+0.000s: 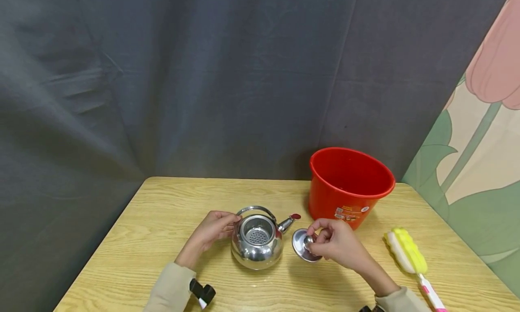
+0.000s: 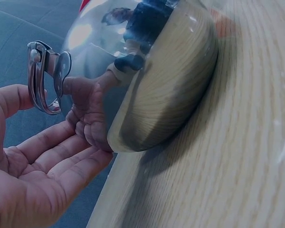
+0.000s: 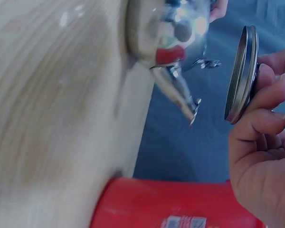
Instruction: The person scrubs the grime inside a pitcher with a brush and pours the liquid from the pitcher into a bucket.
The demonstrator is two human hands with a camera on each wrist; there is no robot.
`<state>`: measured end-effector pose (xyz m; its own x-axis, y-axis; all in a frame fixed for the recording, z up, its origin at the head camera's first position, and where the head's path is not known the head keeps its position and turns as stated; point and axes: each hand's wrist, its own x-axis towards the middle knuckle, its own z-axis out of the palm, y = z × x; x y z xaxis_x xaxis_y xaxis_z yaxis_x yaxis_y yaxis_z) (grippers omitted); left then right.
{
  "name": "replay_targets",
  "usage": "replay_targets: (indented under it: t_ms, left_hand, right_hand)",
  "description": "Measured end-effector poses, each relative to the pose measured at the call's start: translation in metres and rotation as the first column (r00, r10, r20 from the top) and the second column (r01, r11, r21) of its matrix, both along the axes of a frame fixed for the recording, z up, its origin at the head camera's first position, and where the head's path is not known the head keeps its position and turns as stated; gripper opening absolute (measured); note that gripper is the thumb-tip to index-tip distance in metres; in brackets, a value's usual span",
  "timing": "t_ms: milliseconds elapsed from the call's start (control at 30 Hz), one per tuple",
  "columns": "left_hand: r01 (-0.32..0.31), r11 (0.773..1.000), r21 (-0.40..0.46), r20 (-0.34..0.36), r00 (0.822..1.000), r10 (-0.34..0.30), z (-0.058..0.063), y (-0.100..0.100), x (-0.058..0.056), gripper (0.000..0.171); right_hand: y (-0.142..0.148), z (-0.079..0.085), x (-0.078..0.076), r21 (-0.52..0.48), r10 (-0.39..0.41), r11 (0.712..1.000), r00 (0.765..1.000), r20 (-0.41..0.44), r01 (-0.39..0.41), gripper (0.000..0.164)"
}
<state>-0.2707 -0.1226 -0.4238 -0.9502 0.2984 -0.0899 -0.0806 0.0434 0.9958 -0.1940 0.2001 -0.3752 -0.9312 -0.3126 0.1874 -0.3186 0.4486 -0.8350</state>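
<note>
A shiny steel kettle [image 1: 257, 253] stands uncovered on the table, its spout pointing right and its hoop handle [image 1: 256, 207] raised. Inside its mouth sits a perforated strainer [image 1: 257, 235]. My left hand [image 1: 215, 230] is at the kettle's left side; in the left wrist view its fairly straight fingers [image 2: 61, 156] touch the round body, and one digit reaches behind the handle's bracket [image 2: 40, 78]. With curled fingers my right hand [image 1: 337, 244] pinches the knob of the round steel lid [image 1: 301, 245], held to the right of the kettle, apart from it. The lid's rim [image 3: 242, 76] shows edge-on in the right wrist view.
A red bucket [image 1: 345, 199] stands at the table's back right, behind my right hand. To the right lies a brush [image 1: 406, 253] with a yellow and white sponge head and a white and pink handle. A dark grey curtain [image 1: 243, 86] hangs behind the wooden table [image 1: 183, 199].
</note>
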Motion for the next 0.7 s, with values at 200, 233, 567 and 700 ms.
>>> replay_targets:
  t_ms: [200,233,567,700]
  left_hand:
    - [0.006,1.0,0.007,-0.003,1.0,-0.006,0.0,0.0,0.0,0.026]
    - [0.007,1.0,0.009,-0.004,1.0,-0.007,0.0,0.0,0.0,0.026]
    - [0.007,1.0,0.014,-0.006,1.0,-0.007,0.001,-0.002,-0.001,0.026]
    - [0.012,0.999,0.03,0.002,1.0,-0.012,0.001,-0.001,0.0,0.025]
  right_hand:
    - [-0.018,0.009,-0.005,-0.027,0.033,0.999,0.999,-0.015,-0.034,0.02]
    - [-0.022,0.01,-0.006,-0.032,0.038,0.999,0.999,-0.02,-0.038,0.02]
    - [-0.058,0.022,-0.016,-0.029,0.071,0.997,0.997,-0.004,-0.072,0.018]
    - [-0.07,0.023,-0.022,0.009,0.069,0.998,0.998,-0.014,-0.068,0.016]
